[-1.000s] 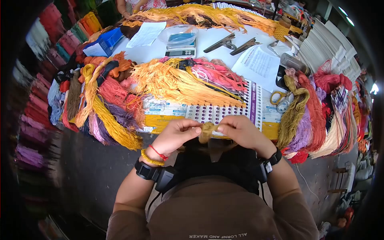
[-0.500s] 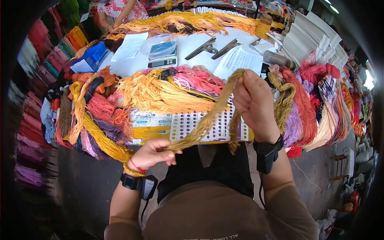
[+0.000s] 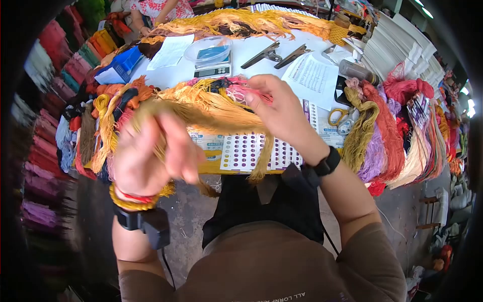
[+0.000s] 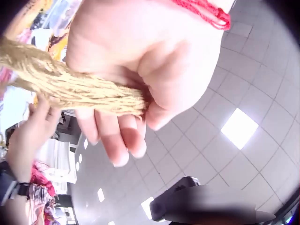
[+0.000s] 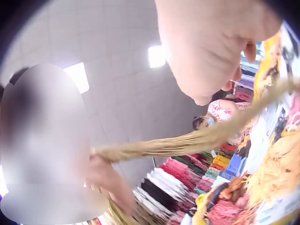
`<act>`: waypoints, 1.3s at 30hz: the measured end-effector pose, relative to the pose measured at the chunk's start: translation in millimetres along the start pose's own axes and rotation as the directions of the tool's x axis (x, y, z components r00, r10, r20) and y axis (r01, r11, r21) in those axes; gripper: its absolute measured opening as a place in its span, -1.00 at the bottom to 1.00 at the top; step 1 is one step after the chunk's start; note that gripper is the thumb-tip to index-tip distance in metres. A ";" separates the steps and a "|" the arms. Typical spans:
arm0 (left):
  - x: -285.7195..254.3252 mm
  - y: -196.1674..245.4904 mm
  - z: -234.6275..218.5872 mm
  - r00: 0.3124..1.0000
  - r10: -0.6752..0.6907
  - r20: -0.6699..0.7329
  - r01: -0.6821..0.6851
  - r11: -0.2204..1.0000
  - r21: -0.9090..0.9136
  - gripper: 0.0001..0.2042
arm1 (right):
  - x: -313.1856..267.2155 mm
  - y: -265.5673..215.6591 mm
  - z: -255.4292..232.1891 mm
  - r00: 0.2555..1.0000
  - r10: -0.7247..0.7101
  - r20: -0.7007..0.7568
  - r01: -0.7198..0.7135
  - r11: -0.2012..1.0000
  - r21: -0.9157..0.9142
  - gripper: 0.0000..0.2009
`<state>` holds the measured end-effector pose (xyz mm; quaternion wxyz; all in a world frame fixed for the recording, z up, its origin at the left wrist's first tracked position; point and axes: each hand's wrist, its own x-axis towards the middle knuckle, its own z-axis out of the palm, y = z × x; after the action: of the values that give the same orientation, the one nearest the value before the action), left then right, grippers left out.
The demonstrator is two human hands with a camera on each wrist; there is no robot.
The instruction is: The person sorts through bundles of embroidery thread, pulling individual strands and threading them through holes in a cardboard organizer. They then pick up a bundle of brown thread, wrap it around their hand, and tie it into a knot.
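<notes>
A khaki thread skein [image 3: 264,158] stretches in a blur from my left hand [image 3: 151,148] towards the right, with one end hanging at the table's front edge. In the left wrist view, the left thumb and palm pinch the end of the skein [image 4: 93,91], while the fingers extend below it. My right hand [image 3: 284,113] is raised over the orange thread bundle [image 3: 226,103], its thumb apart from its loosely bent fingers. The right wrist view has the skein [image 5: 173,144] running below the right hand [image 5: 213,51], with a gap between them.
A colour card with purple dots [image 3: 245,151] lies at the table's front. Behind are a scale [image 3: 214,69], large clips [image 3: 261,54], a printed sheet [image 3: 314,75] and yellow-handled scissors [image 3: 336,117]. Thread skeins hang over the right side [image 3: 387,136] and left side [image 3: 88,128]. Another person [image 3: 161,9] is at the far side.
The bunched khaki skein was drawn out between both hands. Since then the left hand has risen up and left with its end; the right hand has moved left and its fingers have loosened.
</notes>
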<state>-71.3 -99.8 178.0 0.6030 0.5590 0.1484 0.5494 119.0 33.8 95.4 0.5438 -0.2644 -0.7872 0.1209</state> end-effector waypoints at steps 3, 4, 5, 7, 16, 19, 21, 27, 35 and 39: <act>19.7 25.7 13.2 0.969 0.009 -0.248 -0.016 1.000 -0.026 -0.72 | -3.8 -45.8 8.0 0.922 0.165 0.351 -0.357 0.716 0.599 -0.70; 25.2 26.8 13.9 0.975 -0.008 -0.224 -0.007 0.998 -0.067 -0.71 | -1.3 -64.5 5.5 0.921 0.164 0.354 -0.360 0.711 0.605 -0.70; 32.6 28.3 11.6 0.980 -0.023 -0.198 0.002 0.994 -0.107 -0.67 | 3.9 -84.5 0.8 0.848 0.104 0.519 -0.468 0.604 0.644 -0.68; 42.6 30.1 2.9 0.991 -0.068 -0.111 0.058 0.994 -0.096 -0.63 | 5.0 -92.3 11.9 0.712 -0.074 0.699 -0.582 0.495 0.645 -0.67; 38.3 89.0 -20.9 0.990 0.017 -0.141 -0.008 0.997 0.070 -0.64 | 20.1 -78.2 8.5 0.721 0.064 0.690 -0.605 0.545 0.581 -0.72; 31.0 97.5 -38.0 0.999 -0.047 -0.007 0.048 0.987 0.155 -0.63 | 16.8 -70.0 13.9 0.749 0.099 0.655 -0.580 0.574 0.578 -0.72; 28.3 96.2 -46.7 0.994 0.019 -0.104 -0.013 0.998 0.065 -0.63 | 16.4 -72.2 15.4 0.749 0.107 0.654 -0.586 0.567 0.578 -0.71; 31.6 81.3 -49.9 0.947 0.035 -0.319 -0.036 0.999 0.003 -0.63 | 32.1 -90.2 16.4 0.776 0.112 0.620 -0.578 0.518 0.630 -0.72; 5.7 47.5 -47.9 0.936 0.017 -0.352 -0.065 0.990 -0.125 -0.69 | 25.3 -79.2 33.7 0.774 0.106 0.624 -0.595 0.457 0.661 -0.75; -11.3 23.1 -34.0 0.880 0.023 -0.474 -0.046 0.998 -0.038 -0.71 | -14.9 -64.8 44.3 0.618 0.084 0.781 -0.679 0.557 0.478 -0.78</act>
<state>-113.8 -97.1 181.1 0.5519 0.3958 0.2682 0.6833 63.8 -23.9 97.8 0.2266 -0.1341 -0.7192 0.6429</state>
